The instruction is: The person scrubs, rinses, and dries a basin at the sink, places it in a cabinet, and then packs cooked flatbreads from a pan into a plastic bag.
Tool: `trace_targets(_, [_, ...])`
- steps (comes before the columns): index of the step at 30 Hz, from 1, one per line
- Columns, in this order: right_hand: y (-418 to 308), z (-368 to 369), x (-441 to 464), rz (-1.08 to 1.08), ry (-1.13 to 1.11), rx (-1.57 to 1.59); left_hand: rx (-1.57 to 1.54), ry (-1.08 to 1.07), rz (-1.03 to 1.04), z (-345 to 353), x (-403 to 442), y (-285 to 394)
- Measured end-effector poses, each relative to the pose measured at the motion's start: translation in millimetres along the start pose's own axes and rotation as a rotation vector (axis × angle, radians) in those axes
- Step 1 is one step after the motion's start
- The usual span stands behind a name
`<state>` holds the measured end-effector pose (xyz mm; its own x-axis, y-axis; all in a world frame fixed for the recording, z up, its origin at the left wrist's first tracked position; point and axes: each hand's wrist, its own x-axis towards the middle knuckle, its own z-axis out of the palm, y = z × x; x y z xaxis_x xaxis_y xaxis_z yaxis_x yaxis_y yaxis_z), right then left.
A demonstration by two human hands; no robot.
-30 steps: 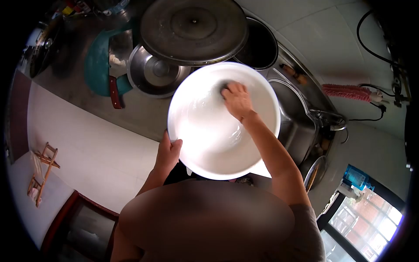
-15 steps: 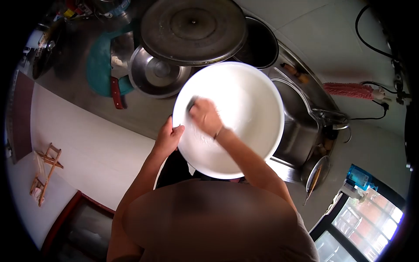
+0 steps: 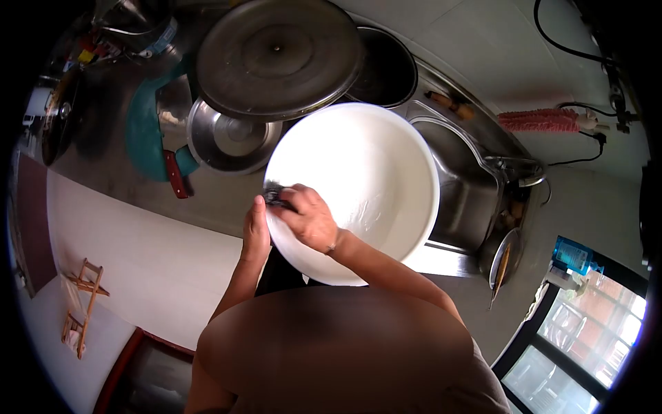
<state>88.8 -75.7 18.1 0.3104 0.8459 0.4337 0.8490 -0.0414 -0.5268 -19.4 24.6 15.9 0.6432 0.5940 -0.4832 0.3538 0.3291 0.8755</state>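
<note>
In the head view, the worktop (image 3: 100,162) is dull grey metal. Towards its back edge, a broad, dark lid (image 3: 276,72) with concentric rings overlaps a black pot (image 3: 389,69). Nearer the front edge I see a shiny round steel bowl (image 3: 231,141) beside a red-handled cleaver (image 3: 175,174) lying across a teal board (image 3: 141,138). The white basin (image 3: 393,190) overlaps the worktop's front edge, next to the smooth steel sink (image 3: 469,207); it is round and glossy, with wet streaks inside. The right hand (image 3: 310,217) is closed on a dark, wiry scrubber (image 3: 274,194) at the basin's left rim. The left hand (image 3: 256,231) touches that rim outside; whether it clamps, I can't tell.
</note>
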Motion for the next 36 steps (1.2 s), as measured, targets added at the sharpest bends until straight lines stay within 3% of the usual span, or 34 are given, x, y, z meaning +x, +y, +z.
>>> trace_targets(2, [14.6,9.2,19.8,-0.105,-0.048,-0.075,0.007,0.006,0.052,1.7,3.1,-7.6])
trace_targets(5, [54.0,4.3,51.8,-0.041,0.026,-0.207,0.272,0.061,0.198,5.7,2.9,-26.2])
trace_targets(8, [96.0,-21.7,64.4,-0.186,-0.013,-0.448,0.311,0.016,0.136,2.3,3.2,-22.3])
trace_targets(15, [165.3,-113.4,26.2,-0.061,-0.115,-0.74,0.321,0.012,0.101,2.6,5.1,-20.8])
trace_targets(19, [140.7,-159.4,-30.2,0.09,-0.246,-0.802,0.343,0.038,0.061,7.5,1.8,-10.5])
trace_targets(21, [116.7,-173.6,-60.4,0.167,-0.421,-0.759,0.36,0.038,0.028,9.3,1.4,-12.7])
trace_targets(23, [87.2,-170.1,-88.6,0.347,-0.635,-0.804,0.318,0.076,0.056,8.9,3.4,-20.8])
trace_targets(25, [57.0,-150.6,-124.9,0.396,-0.64,-0.802,0.303,0.077,0.09,10.4,2.9,-24.8])
trace_targets(27, [14.3,-121.1,-128.4,0.489,-0.987,-0.838,0.301,0.11,0.088,13.3,0.7,-18.5])
trace_targets(28, [-6.7,-110.0,-113.0,0.527,-1.119,-0.636,0.301,0.11,0.089,13.6,0.7,-18.8])
trace_targets(30, [-23.5,-68.4,-103.8,0.664,-0.924,-0.038,0.286,0.109,0.105,13.7,0.7,-18.7])
trace_targets(31, [-23.6,-43.6,-93.6,0.611,-0.817,0.153,0.289,0.109,0.109,13.5,1.1,-20.1])
trace_targets(33, [-15.8,-3.3,-55.3,0.546,-0.556,0.232,0.3,0.117,0.148,11.8,3.2,-24.7])
trace_targets(35, [29.1,35.8,-41.5,0.284,-0.295,-0.025,0.318,0.118,0.137,11.4,4.9,-24.0])
trace_targets(36, [50.0,31.3,-27.8,0.234,-0.327,-0.191,0.328,0.116,0.115,10.0,3.7,-24.0])
